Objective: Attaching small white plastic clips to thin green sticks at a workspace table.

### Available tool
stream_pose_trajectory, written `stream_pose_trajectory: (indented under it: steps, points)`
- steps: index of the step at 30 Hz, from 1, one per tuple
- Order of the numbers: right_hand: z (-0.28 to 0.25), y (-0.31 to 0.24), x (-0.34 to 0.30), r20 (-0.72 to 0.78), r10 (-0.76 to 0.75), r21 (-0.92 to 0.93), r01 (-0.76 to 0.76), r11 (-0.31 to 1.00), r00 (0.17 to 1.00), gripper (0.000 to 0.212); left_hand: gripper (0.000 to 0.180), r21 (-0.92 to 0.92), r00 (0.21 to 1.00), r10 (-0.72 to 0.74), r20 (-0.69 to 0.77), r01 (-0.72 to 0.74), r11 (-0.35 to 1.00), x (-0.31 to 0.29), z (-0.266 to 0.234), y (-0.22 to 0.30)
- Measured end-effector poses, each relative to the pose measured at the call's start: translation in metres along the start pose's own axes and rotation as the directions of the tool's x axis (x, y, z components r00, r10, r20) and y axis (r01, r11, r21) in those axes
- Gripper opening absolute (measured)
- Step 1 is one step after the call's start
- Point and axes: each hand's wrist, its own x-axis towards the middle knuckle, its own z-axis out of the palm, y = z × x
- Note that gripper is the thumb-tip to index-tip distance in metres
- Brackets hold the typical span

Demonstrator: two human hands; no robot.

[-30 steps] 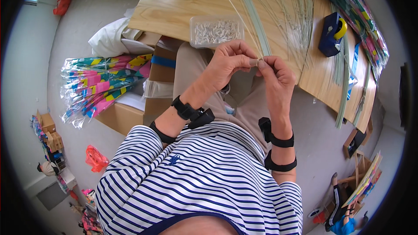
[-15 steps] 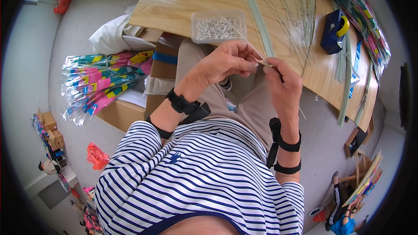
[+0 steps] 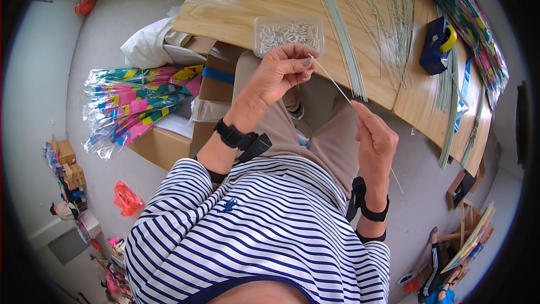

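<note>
Starting at far left, glossy bundles of pink, teal and yellow sheeting in clear plastic wrap (image 3: 140,104) lean over an open brown cardboard box (image 3: 163,145). Now to the pale wooden table (image 3: 225,3), and near its front edge sits a clear rectangular plastic tub (image 3: 257,38) full of tiny white tubes. Just in front of it is the left hand (image 3: 278,74), thumb and index finger closed in a tight pinch on the upper end of a slender white rod (image 3: 333,80); whether a tube sits on that tip is too small to tell. Here's the danger: one backward nudge of those knuckles could tip the tub and scatter everything. The rod slants down in the air, across the gap, to the right hand (image 3: 376,135), its fingers folded nearly shut around the shaft, index finger laid along it. What looks like the rod's tail pokes out beside the black wrist strap (image 3: 374,209), where it could snag and pull the tip loose; too much push between the hands could bow it. Close by, a flat bundle of pale green strips (image 3: 342,42) reaches the table edge, an easy knock for the right hand. Further right, loose thin sticks (image 3: 394,28) fan out, then a navy tape dispenser (image 3: 432,50).
</note>
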Motion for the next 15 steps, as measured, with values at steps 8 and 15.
stream_pose_trajectory:
  steps: [8,15]
  points:
    - [-0.0009,0.0027,-0.0025,-0.001,0.010,-0.015,-0.010,1.000,1.000,0.027,0.018,-0.010,0.999,0.033,-0.016,-0.033,0.999,0.0002,-0.0018,0.0028]
    - [-0.0014,0.0015,-0.0032,-0.002,0.018,0.003,-0.018,1.000,1.000,0.027,0.017,-0.012,0.999,0.034,-0.007,-0.034,0.999,0.0003,-0.0031,0.0023]
